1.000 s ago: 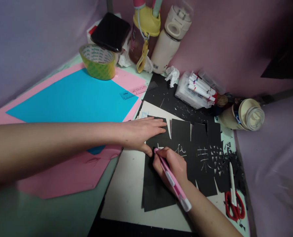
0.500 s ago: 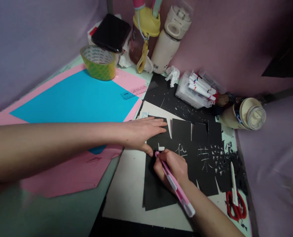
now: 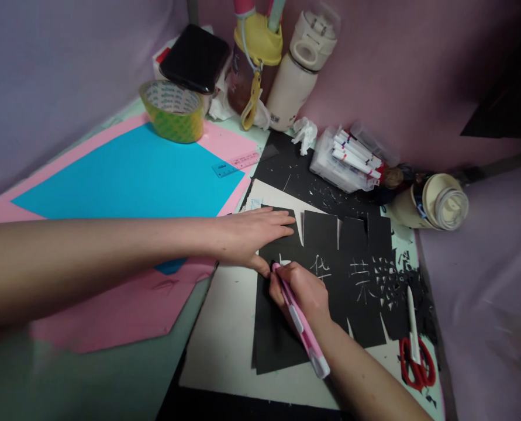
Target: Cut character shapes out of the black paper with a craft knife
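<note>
My left hand (image 3: pixel 249 234) lies flat, fingers stretched out, pressing the upper left of a black paper sheet (image 3: pixel 282 333) with white cut-out characters. My right hand (image 3: pixel 304 289) is closed around a pink and white craft knife (image 3: pixel 302 321), whose tip touches the black paper just beside my left thumb. The black paper rests on a cream board (image 3: pixel 225 345).
Blue paper (image 3: pixel 128 175) on pink paper (image 3: pixel 124 310) lies at the left. A tape roll (image 3: pixel 172 108), a black case (image 3: pixel 194 55), bottles (image 3: pixel 293 76), a marker box (image 3: pixel 348 161) and a jar (image 3: pixel 435 204) line the back. Red scissors (image 3: pixel 413 362) lie at the right.
My right hand and the knife have shifted slightly left and up along the black paper. My left hand has stayed in place.
</note>
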`<state>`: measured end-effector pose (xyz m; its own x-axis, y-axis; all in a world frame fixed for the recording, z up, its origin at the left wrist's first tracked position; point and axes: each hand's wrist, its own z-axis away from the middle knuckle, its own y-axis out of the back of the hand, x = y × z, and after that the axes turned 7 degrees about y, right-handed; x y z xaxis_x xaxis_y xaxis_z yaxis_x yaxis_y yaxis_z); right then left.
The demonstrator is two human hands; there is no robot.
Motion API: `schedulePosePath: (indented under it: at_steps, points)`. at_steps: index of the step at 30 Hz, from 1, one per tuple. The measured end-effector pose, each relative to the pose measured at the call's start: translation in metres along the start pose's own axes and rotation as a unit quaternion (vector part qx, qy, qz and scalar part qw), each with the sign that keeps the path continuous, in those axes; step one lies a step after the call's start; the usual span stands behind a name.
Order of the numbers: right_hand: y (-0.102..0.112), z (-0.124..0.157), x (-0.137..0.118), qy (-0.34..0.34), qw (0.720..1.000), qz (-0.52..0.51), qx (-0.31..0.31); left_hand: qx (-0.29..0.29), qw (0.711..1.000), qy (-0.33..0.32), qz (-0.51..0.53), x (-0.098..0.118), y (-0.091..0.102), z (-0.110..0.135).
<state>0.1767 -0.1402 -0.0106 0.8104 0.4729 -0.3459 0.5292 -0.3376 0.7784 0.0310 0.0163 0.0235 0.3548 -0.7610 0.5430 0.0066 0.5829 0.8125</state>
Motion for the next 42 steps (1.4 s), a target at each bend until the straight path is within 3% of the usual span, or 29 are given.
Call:
schedulePosePath:
  at_steps: [20, 42]
  points:
    - [0.0059, -0.0037, 0.0013, 0.009, 0.996, -0.088, -0.01, -0.008, 1.0, 0.005, 0.002, 0.0001, 0.0, -0.0014]
    - [0.0069, -0.0035, 0.0041, 0.013, 0.996, -0.085, -0.027, -0.004, 1.0, 0.007, -0.006, -0.0002, 0.0004, -0.0001]
